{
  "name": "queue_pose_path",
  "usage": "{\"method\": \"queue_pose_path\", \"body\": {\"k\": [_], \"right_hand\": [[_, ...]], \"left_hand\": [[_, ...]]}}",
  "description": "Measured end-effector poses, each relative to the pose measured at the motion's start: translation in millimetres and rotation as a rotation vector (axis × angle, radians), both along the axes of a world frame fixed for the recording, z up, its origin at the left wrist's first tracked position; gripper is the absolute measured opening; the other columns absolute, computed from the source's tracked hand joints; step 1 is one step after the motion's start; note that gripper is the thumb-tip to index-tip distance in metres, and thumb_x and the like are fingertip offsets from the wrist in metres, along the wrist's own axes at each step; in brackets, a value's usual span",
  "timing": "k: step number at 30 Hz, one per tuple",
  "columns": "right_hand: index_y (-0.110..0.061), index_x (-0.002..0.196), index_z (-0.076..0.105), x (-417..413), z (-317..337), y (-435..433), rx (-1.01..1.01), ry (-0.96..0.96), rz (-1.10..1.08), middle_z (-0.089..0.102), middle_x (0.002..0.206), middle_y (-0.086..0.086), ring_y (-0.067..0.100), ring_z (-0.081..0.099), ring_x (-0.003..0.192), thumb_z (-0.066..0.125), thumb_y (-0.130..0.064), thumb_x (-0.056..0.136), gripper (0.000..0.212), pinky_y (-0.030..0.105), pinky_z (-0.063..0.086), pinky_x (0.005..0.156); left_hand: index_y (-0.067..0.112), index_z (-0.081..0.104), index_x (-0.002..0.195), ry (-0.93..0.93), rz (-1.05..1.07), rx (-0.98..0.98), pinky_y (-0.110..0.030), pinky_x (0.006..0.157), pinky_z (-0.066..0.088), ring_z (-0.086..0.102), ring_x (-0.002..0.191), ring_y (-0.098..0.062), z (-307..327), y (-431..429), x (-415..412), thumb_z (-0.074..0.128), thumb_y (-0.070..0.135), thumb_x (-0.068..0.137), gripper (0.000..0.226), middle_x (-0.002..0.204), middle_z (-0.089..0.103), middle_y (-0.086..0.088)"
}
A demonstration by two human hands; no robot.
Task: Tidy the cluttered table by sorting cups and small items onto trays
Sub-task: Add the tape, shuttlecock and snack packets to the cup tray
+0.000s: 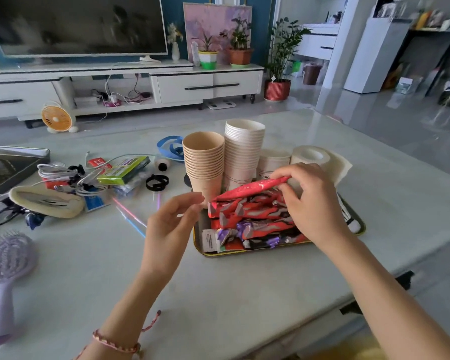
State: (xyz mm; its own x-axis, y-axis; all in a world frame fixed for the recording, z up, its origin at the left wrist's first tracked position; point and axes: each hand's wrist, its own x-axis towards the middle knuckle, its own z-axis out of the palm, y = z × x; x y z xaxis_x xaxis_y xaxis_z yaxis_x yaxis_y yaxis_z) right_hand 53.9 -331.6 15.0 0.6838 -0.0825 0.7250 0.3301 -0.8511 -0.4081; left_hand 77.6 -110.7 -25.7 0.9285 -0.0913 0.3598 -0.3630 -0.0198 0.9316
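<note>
Left hand (172, 224) hovers slack and empty; right hand (312, 201) pinches a red packet (252, 189) above the tray (231, 253).

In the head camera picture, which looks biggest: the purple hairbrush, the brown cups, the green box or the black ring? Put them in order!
1. hairbrush, though it lies nearest the camera, so its lead over the cups is unsure
2. brown cups
3. green box
4. black ring
</note>
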Motion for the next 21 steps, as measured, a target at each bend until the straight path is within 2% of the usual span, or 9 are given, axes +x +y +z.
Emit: {"method": "queue_pose_path", "body": {"k": [2,4,8,11,13,15,17,21], "right_hand": [[-0.013,0.089,0.068,0.6,-4.6,-9.9,0.036,0.105,-0.018,0.066,0.087,0.000,0.015,0.054,0.090,0.060,0.008,0.079,0.024,0.022,0.037,0.082],[-0.013,0.087,0.067,1.2,-9.7,-15.8,0.014,0.155,-0.031,0.065,0.090,0.001,0.021,0.056,0.091,0.058,0.009,0.078,0.026,0.025,0.039,0.084],[-0.013,0.085,0.068,-2.9,-13.5,-13.7,-0.021,0.159,0.010,0.064,0.095,0.000,0.020,0.054,0.095,0.053,0.009,0.070,0.030,0.024,0.035,0.086],[-0.013,0.085,0.068,-7.5,-14.0,-6.9,-0.014,0.156,0.022,0.062,0.099,-0.001,0.015,0.048,0.098,0.046,-0.002,0.068,0.030,0.026,0.033,0.090],[-0.013,0.085,0.067,-6.7,-14.0,-5.7,-0.005,0.156,0.021,0.063,0.098,-0.001,0.017,0.050,0.098,0.045,-0.003,0.070,0.028,0.025,0.034,0.090],[-0.013,0.086,0.067,-4.3,-13.8,-6.5,0.015,0.149,0.014,0.063,0.095,0.000,0.019,0.053,0.096,0.047,0.001,0.074,0.027,0.020,0.034,0.086],[-0.012,0.088,0.066,-2.8,-14.2,-5.5,0.030,0.136,0.010,0.063,0.093,0.001,0.020,0.054,0.093,0.048,0.004,0.075,0.027,0.020,0.036,0.084],[-0.010,0.093,0.065,-3.8,-15.0,8.7,0.035,0.089,0.050,0.064,0.094,0.001,0.015,0.052,0.093,0.045,-0.002,0.077,0.027,0.024,0.040,0.084]], "left_hand": [[0.020,0.068,0.094,0.009,0.014,0.021,-0.036,0.084,0.051,0.065,0.091,-0.016,-0.9,-1.1,0.3,0.056,0.024,0.078,0.020,0.093,0.072,0.007],[0.022,0.067,0.090,0.022,0.028,0.026,-0.035,0.083,0.050,0.065,0.090,-0.016,-2.0,-1.3,1.4,0.053,0.018,0.077,0.020,0.091,0.071,0.009],[0.025,0.066,0.085,0.048,0.064,0.039,-0.037,0.083,0.049,0.064,0.089,-0.019,-4.7,-0.3,3.9,0.051,0.016,0.073,0.021,0.087,0.071,0.012],[0.028,0.065,0.083,0.051,0.104,0.053,-0.033,0.081,0.049,0.063,0.086,-0.014,-7.0,0.4,4.3,0.051,0.015,0.073,0.022,0.084,0.069,0.013],[0.028,0.063,0.084,0.055,0.143,0.084,-0.033,0.081,0.050,0.063,0.085,-0.013,-10.7,2.5,6.8,0.053,0.008,0.079,0.023,0.088,0.068,0.010],[0.026,0.062,0.084,0.075,0.177,0.099,-0.037,0.082,0.050,0.062,0.086,-0.017,-14.3,5.1,11.3,0.051,-0.005,0.085,0.034,0.092,0.067,0.005],[0.025,0.061,0.083,0.101,0.205,0.092,-0.034,0.078,0.049,0.062,0.086,-0.020,-14.5,7.3,13.8,0.048,-0.010,0.085,0.037,0.091,0.066,0.003],[0.023,0.060,0.082,0.119,0.227,0.070,-0.026,0.068,0.047,0.061,0.079,-0.015,-12.8,7.9,14.1,0.043,-0.012,0.085,0.038,0.087,0.063,0.000]]}}
